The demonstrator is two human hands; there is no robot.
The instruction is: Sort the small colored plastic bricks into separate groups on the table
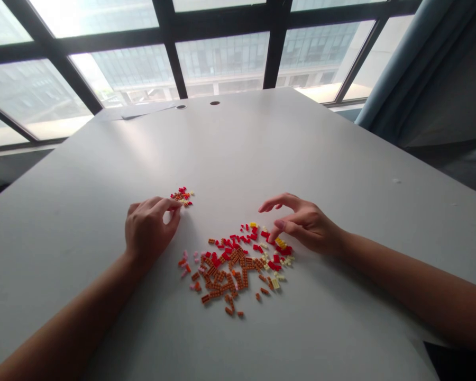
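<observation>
Centrally, the brick pile (244, 278) spreads leftward from the right hand (307, 219), loosely open, apparently empty; left hand (148, 225) nearly pinched, grasp indiscernible.

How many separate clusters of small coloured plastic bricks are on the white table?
2: a small mixed cluster beside the left hand, and a larger, spread-out cluster lower in view.

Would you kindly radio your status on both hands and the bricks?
Left hand pinched at small brick pile, grip contents unclear. Right hand open over larger brick pile, partly screening its right edge.
</observation>
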